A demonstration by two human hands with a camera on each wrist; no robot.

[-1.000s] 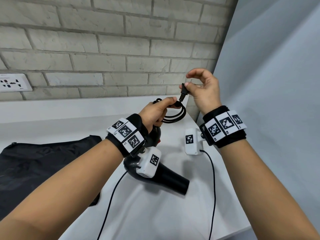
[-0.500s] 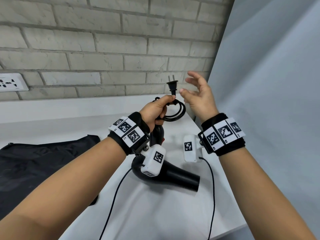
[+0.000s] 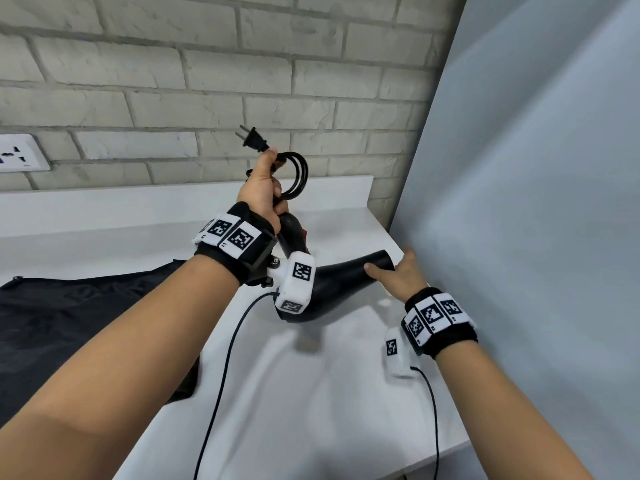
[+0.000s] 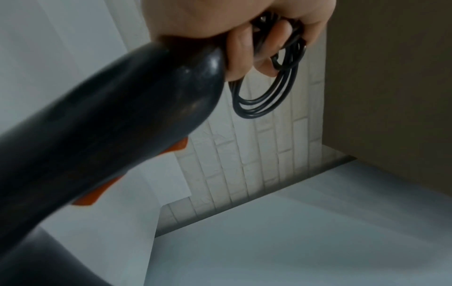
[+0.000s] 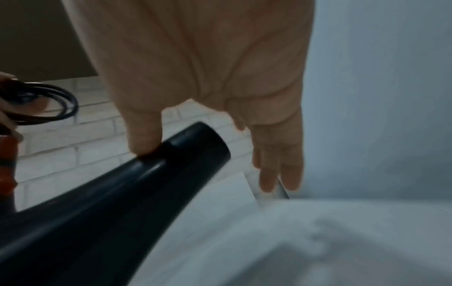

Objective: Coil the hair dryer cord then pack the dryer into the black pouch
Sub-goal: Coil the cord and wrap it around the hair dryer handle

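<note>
My left hand [image 3: 268, 183] grips the black hair dryer [image 3: 341, 284] by the top of its handle, together with the coiled cord [image 3: 300, 174]. The plug [image 3: 252, 140] sticks up above the fist. The dryer hangs above the white counter [image 3: 311, 393], nozzle pointing right. In the left wrist view the fingers [image 4: 244, 52] curl round the cord loops [image 4: 264, 98] beside the handle [image 4: 127, 123]. My right hand [image 3: 393, 270] is at the nozzle end, fingers straight. In the right wrist view its thumb [image 5: 146, 139] touches the nozzle [image 5: 186, 164]. The black pouch [image 3: 69, 327] lies flat at the left.
A brick wall with a white socket plate [image 3: 19, 154] runs behind the counter. A grey partition [image 3: 536, 202] closes off the right side, close to my right hand. Thin black cables [image 3: 221, 375] run from the wrist cameras across the counter.
My right hand let go of the plug and dropped to the dryer's nozzle. My left hand lifted the coil and dryer, and the nozzle swung up to the right.
</note>
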